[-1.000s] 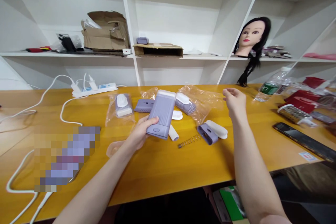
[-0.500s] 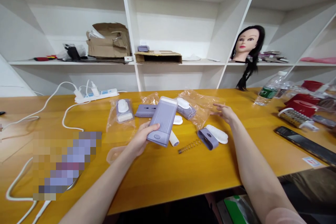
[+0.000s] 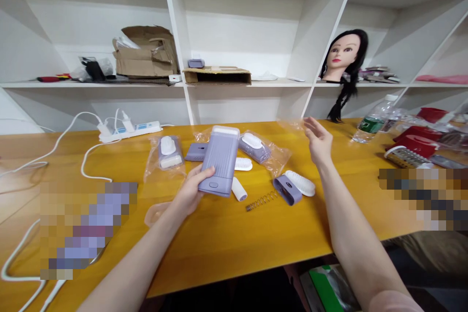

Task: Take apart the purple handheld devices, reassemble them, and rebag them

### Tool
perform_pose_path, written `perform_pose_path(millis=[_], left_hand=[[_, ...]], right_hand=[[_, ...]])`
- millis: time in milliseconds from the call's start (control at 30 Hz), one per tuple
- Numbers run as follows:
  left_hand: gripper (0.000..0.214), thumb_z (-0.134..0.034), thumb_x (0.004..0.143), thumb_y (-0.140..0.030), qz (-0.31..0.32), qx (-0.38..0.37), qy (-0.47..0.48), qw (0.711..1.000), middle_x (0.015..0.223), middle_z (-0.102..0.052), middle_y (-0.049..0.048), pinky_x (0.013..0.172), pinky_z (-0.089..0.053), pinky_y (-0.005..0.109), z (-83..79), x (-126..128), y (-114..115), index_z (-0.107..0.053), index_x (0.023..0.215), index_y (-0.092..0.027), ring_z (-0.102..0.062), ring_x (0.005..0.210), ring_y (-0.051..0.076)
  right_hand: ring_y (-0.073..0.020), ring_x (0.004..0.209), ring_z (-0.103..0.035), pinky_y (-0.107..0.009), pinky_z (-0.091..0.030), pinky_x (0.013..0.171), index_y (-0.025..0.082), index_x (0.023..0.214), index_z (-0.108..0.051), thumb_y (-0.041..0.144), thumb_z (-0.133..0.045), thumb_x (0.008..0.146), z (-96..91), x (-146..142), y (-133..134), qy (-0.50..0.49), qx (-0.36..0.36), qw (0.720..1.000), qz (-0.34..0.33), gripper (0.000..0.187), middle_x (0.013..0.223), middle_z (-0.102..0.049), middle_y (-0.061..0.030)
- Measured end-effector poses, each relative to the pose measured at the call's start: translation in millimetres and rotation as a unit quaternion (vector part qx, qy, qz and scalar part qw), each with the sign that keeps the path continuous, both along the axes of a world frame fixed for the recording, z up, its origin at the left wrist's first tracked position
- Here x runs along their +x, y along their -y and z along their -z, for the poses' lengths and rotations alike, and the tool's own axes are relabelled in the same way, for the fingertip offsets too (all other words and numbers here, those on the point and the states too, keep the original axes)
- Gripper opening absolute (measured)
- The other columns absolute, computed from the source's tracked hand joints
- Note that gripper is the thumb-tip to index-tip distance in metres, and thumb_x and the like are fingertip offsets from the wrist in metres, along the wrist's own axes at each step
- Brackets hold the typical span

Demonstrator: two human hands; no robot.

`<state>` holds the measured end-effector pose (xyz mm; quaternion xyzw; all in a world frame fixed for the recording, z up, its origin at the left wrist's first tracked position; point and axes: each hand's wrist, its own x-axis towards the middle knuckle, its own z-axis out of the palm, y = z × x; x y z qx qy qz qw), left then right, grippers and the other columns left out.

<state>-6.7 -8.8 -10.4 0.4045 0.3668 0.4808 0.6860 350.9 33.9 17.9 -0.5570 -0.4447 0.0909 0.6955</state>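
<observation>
My left hand (image 3: 188, 190) is closed round the lower left side of a lavender, ribbed plastic case (image 3: 220, 161) with an oval button and a pale top, raised over the table. My right hand (image 3: 319, 141) is lifted at the right, fingers curled and pinching a blurred clear plastic bag (image 3: 291, 125). Below the case lie a white brush head (image 3: 243, 164), a white cylinder (image 3: 239, 189) and a metal spring (image 3: 261, 201). A lavender oval sleeve (image 3: 287, 190) leans beside another white bristled piece (image 3: 302, 183). Two bagged lavender units (image 3: 170, 152) flank the case, with a lavender part (image 3: 196, 151) behind it.
A power strip (image 3: 129, 131) with white cables is at the back left. The right side has a water bottle (image 3: 375, 119), red pieces (image 3: 417, 141) and a metal grater drum (image 3: 407, 157). A mannequin head (image 3: 341, 56) and cardboard box (image 3: 219, 75) stand on the shelf.
My right hand has risen and turned, drawing the clear bag up and away from the bagged unit. My left hand still holds the lavender case. The view has shifted slightly.
</observation>
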Motion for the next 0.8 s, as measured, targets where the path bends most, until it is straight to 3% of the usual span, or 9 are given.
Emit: perform_pose_path(millis=[67,133,267,367,500,567,633,733,800], left_hand=[[0.044,-0.075,0.065,-0.032,0.006,-0.006,0.045,0.999,0.085,-0.072,0.0059,0.063,-0.052,0.028,-1.0,-2,1,-0.064,0.102,-0.013,-0.068,0.072,0.02],[0.053,-0.071,0.069,-0.036,0.036,-0.001,0.103,0.994,0.105,-0.071,0.0105,0.073,-0.054,0.034,-3.3,-4,3,-0.059,0.117,-0.016,-0.069,0.09,0.027],[0.067,-0.062,0.076,-0.053,0.095,0.033,0.192,0.976,0.135,-0.056,0.0134,0.084,-0.054,0.043,-4.4,-8,6,-0.049,0.133,-0.02,-0.059,0.115,0.036],[0.068,-0.06,0.074,-0.057,0.065,0.037,0.201,0.977,0.129,-0.061,0.0139,0.088,-0.052,0.047,-0.4,-11,2,-0.053,0.13,-0.018,-0.059,0.114,0.037],[0.05,-0.059,0.078,-0.047,-0.011,0.031,0.195,0.98,0.107,-0.072,0.0094,0.088,-0.053,0.046,2.2,-12,-2,-0.061,0.119,-0.019,-0.063,0.107,0.032],[0.044,-0.056,0.081,-0.043,-0.016,0.026,0.186,0.982,0.105,-0.073,0.0093,0.086,-0.055,0.043,0.9,-11,-3,-0.063,0.116,-0.017,-0.066,0.102,0.029],[0.04,-0.054,0.083,-0.039,-0.026,0.016,0.174,0.984,0.101,-0.073,0.0096,0.082,-0.057,0.038,-0.9,-9,-3,-0.064,0.113,-0.014,-0.068,0.094,0.026],[0.032,-0.054,0.082,-0.027,-0.109,-0.009,0.161,0.981,0.089,-0.075,0.0046,0.071,-0.058,0.029,-2.5,-8,-5,-0.066,0.109,-0.015,-0.07,0.076,0.019],[0.029,-0.055,0.08,-0.02,-0.145,-0.018,0.153,0.977,0.082,-0.075,0.0014,0.065,-0.057,0.024,-2.9,-7,-7,-0.066,0.107,-0.017,-0.069,0.068,0.016]], right_hand=[[-0.0211,0.123,-0.055,-0.044,-0.04,0.105,0.021,0.127,-0.057,0.023,-0.055,0.081,-9.8,-29,10,0.109,0.085,0.988,-0.066,0.046,0.132,-0.06,-0.0082],[-0.0213,0.128,-0.05,-0.046,-0.032,0.112,0.023,0.129,-0.056,0.026,-0.056,0.085,-14.5,-65,24,0.189,0.124,0.964,-0.138,0.044,0.135,-0.058,-0.0066],[-0.0233,0.133,-0.045,-0.049,-0.031,0.113,0.027,0.139,-0.046,0.03,-0.05,0.09,-6.7,-139,54,0.275,0.058,0.918,-0.28,0.049,0.142,-0.051,-0.0055],[-0.0236,0.136,-0.042,-0.049,-0.035,0.112,0.023,0.144,-0.038,0.03,-0.05,0.089,6.6,-176,73,0.311,0.001,0.878,-0.364,0.057,0.146,-0.045,-0.0088],[-0.0227,0.136,-0.041,-0.043,-0.037,0.112,0.016,0.148,-0.03,0.02,-0.049,0.087,19.8,-195,86,0.345,0.0,0.842,-0.416,0.064,0.146,-0.045,-0.0112],[-0.0216,0.133,-0.045,-0.04,-0.041,0.11,0.016,0.145,-0.034,0.015,-0.047,0.087,24.1,-196,87,0.382,0.023,0.835,-0.395,0.06,0.142,-0.05,-0.0106],[-0.0191,0.124,-0.053,-0.036,-0.048,0.103,0.017,0.139,-0.043,0.01,-0.043,0.087,27.3,-193,85,0.421,0.066,0.841,-0.334,0.053,0.135,-0.056,-0.0102],[-0.0172,0.098,-0.064,-0.031,-0.056,0.081,0.018,0.127,-0.055,0.005,-0.043,0.086,27.2,-185,82,0.49,0.174,0.835,-0.179,0.044,0.109,-0.068,-0.0088],[-0.02,0.09,-0.063,-0.034,-0.054,0.073,0.021,0.12,-0.06,0.006,-0.049,0.084,22.3,-180,81,0.525,0.231,0.818,-0.052,0.04,0.099,-0.069,-0.0082]])
